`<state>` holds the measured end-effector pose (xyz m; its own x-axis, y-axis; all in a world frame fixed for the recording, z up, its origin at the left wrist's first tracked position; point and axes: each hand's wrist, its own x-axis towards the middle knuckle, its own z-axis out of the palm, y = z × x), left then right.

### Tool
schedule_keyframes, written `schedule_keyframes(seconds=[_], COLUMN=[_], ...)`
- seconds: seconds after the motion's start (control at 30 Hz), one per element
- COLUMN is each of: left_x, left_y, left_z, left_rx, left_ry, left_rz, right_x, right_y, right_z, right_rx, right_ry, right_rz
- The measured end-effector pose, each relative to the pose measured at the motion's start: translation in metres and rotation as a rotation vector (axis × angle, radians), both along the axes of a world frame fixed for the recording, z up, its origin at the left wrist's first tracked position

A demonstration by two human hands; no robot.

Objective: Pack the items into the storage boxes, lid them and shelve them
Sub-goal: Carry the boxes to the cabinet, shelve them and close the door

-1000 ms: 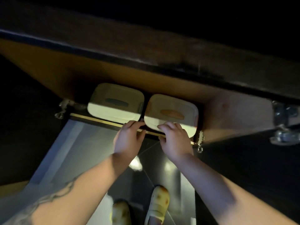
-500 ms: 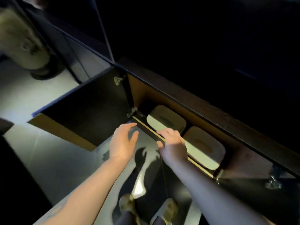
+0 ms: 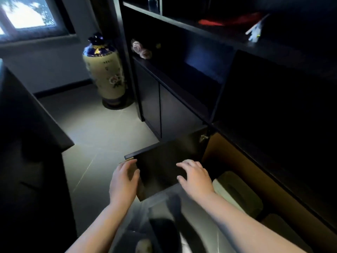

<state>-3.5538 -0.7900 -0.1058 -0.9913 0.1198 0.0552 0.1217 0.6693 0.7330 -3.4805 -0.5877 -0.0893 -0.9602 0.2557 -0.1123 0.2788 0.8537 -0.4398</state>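
A lidded cream storage box [image 3: 237, 192] sits inside the low cabinet compartment at the lower right, partly behind my right forearm. A second box [image 3: 279, 223] shows dimly to its right. The dark cabinet door [image 3: 160, 170] stands open, swung out toward me. My left hand [image 3: 124, 181] rests at the door's outer edge with its fingers spread. With fingers apart and nothing in it, my right hand [image 3: 196, 177] lies against the door's inner face, near the compartment opening.
A tall cream floral vase [image 3: 104, 70] stands on the tiled floor [image 3: 94, 128] beside the dark shelving unit [image 3: 182, 73]. Dark furniture [image 3: 27, 143] fills the left side. A window [image 3: 27, 13] glows at the top left. My foot [image 3: 144, 245] shows below.
My view has swung up and left, away from the boxes. Both hands have left the box fronts and moved onto the open cabinet door.
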Motion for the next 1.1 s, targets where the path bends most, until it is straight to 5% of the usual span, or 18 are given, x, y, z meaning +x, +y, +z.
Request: schedule_keyframes(seconds=[0.23,0.43,0.6,0.97,1.1], left_x=[-0.102,-0.118,-0.122,-0.032,0.018], left_y=[-0.051,-0.050,-0.047,-0.003,0.052], left_z=[-0.037,-0.071,-0.080,-0.082,-0.081], left_rx=[0.009,0.060,0.100,0.067,0.047], left_ry=[-0.188,-0.387,-0.389,-0.789,-0.834], left_rz=[-0.048,-0.226,-0.227,-0.761,-0.931], right_x=[-0.133,-0.160,-0.157,-0.007,0.067], right_y=[-0.068,-0.080,-0.077,-0.027,-0.012], right_z=[-0.029,-0.062,-0.066,-0.089,-0.089], right_rx=[-0.004,0.068,0.147,-0.124,-0.269], right_ry=[-0.138,-0.349,-0.224,-0.031,-0.045], right_rz=[0.072,0.109,0.094,-0.035,-0.311])
